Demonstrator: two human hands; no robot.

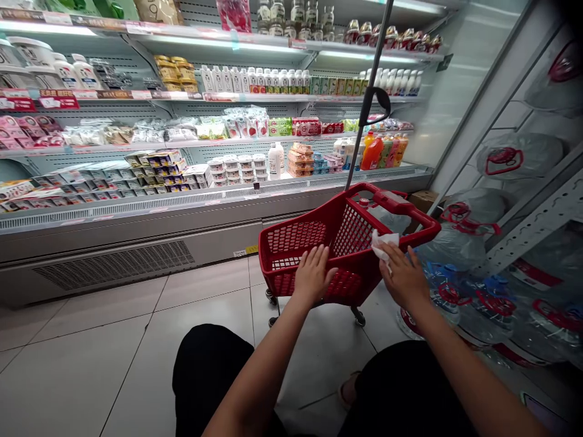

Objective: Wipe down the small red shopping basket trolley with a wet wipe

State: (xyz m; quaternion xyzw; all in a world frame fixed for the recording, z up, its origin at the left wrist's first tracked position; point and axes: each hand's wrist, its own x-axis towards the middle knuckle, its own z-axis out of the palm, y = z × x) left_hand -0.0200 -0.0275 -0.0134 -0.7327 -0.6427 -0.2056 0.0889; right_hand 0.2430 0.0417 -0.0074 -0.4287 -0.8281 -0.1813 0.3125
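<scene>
Head view: I record the red shopping cart [348, 285] just ahead of both hands. The left hand [313, 273] is spread flat with nothing grasped, at the near rim; I cannot confirm contact. The right hand [403, 276] grasps a white cloth [385, 239] by the rim near the handle [398, 203]. Beyond, the chilled display case [218, 233] contains stacked tubs [239, 170] and bottles [274, 162].

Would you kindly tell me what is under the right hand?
A white cloth shows under the right hand, by the rim of the cart; what the hand covers cannot be seen.
</scene>
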